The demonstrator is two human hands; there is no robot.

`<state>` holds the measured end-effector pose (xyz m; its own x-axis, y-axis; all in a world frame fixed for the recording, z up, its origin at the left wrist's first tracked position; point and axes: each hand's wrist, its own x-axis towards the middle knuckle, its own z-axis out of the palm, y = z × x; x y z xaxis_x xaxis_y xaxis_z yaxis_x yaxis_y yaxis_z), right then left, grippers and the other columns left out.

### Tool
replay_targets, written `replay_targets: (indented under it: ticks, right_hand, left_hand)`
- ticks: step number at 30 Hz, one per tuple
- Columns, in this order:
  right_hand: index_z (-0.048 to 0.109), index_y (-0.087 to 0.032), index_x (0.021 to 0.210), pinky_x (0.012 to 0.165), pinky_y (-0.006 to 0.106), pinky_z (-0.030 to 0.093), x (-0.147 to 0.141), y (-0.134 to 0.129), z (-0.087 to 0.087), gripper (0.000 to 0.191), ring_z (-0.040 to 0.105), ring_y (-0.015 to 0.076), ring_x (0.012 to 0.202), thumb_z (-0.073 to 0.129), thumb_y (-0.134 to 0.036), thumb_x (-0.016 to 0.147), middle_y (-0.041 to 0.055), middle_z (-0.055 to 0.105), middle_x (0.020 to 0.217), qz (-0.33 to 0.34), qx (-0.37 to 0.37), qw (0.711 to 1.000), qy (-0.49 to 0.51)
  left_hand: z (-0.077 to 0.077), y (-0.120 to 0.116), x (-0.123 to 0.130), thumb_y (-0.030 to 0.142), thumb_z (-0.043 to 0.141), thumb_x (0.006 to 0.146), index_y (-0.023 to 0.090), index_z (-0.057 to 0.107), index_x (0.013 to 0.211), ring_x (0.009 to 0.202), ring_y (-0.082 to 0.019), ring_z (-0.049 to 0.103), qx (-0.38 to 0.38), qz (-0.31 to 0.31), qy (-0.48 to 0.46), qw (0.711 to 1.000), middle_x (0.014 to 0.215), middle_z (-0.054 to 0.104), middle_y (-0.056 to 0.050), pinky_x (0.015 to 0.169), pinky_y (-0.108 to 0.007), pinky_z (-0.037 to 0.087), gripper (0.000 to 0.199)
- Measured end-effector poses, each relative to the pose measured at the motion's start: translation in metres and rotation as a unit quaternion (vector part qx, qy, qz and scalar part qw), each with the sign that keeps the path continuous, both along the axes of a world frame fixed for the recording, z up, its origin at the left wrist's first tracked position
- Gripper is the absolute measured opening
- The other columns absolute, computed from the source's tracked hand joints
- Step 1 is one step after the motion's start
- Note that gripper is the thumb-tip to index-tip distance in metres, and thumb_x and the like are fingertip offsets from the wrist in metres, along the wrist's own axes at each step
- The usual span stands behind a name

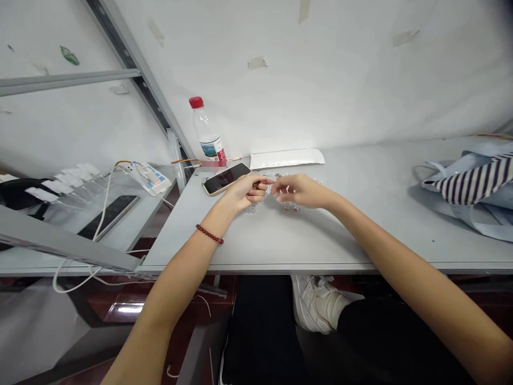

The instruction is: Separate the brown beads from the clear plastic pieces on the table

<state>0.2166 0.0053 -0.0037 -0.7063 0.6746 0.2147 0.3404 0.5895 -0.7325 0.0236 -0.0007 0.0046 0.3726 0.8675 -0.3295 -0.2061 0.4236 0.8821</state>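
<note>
Where the head view shows your left hand (250,191) curled, its fingers seem to pinch a small, dark brown piece (255,185) above the pale grey surface (256,243); your right hand (298,191) has slightly parted fingers nearby, though whether they grip anything cannot be told. A loose pinch could drop the piece among the clear, glinting bits (251,208) beneath, and a low right hand could scatter the little brown lumps (286,208). The piece looks rounded, mostly hidden.
</note>
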Motion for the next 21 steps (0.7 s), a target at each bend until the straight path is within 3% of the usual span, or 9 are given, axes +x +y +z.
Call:
replay_targets:
  ticks: [4,7,10,13,17,21]
  right_hand:
    - [0.068,-0.016,0.098,0.070,0.031,0.046,0.006,0.007,-0.001,0.023,0.057,0.0133,0.073,0.064,-0.027,0.079,0.0044,0.067,0.085,-0.079,-0.052,0.979,0.182]
    - [0.070,-0.015,0.095,0.072,0.032,0.048,0.008,0.010,-0.003,0.026,0.059,0.0128,0.071,0.071,-0.031,0.075,0.0046,0.068,0.085,-0.113,-0.104,0.958,0.243]
    - [0.072,-0.014,0.089,0.072,0.032,0.049,0.007,0.010,-0.004,0.024,0.061,0.0135,0.071,0.073,-0.031,0.072,0.0048,0.070,0.083,-0.112,-0.120,0.956,0.244]
    - [0.075,-0.014,0.087,0.069,0.030,0.048,0.004,0.007,-0.002,0.020,0.060,0.0134,0.070,0.069,-0.028,0.074,0.0032,0.070,0.075,-0.083,-0.088,0.970,0.210]
    - [0.075,-0.015,0.084,0.063,0.028,0.047,0.002,0.003,0.002,0.019,0.059,0.0129,0.068,0.064,-0.028,0.076,0.0024,0.069,0.071,-0.084,-0.062,0.979,0.175]
    - [0.075,-0.012,0.085,0.061,0.026,0.047,0.004,0.001,0.007,0.019,0.060,0.0125,0.067,0.063,-0.024,0.076,0.0033,0.069,0.070,-0.071,-0.102,0.976,0.179]
  left_hand:
    - [0.002,-0.003,0.003,0.005,0.046,0.080,0.008,0.058,0.074,0.033,0.000,0.022,-0.006,0.011,0.026,1.000,0.053,0.036,0.007,0.029,-0.012,0.016,0.013]
    - [0.002,-0.007,0.007,0.010,0.050,0.083,0.009,0.059,0.074,0.034,0.000,0.022,0.017,-0.003,0.061,0.998,0.055,0.037,0.006,0.030,-0.012,0.016,0.012]
    - [0.000,-0.009,0.010,0.030,0.056,0.090,0.009,0.062,0.074,0.036,0.001,0.021,0.047,-0.030,0.071,0.996,0.057,0.035,0.006,0.031,-0.012,0.016,0.027]
    - [-0.004,-0.010,0.012,0.043,0.058,0.089,0.009,0.063,0.074,0.037,0.001,0.020,0.065,-0.047,0.068,0.994,0.057,0.032,0.006,0.032,-0.012,0.015,0.038]
    - [-0.008,-0.009,0.014,0.038,0.064,0.087,0.009,0.061,0.070,0.038,0.001,0.020,0.085,-0.041,0.057,0.994,0.055,0.030,0.008,0.034,-0.012,0.014,0.033]
    - [-0.009,-0.011,0.017,0.036,0.065,0.086,0.010,0.058,0.066,0.038,0.000,0.020,0.105,-0.031,0.046,0.993,0.052,0.029,0.008,0.035,-0.012,0.014,0.034]
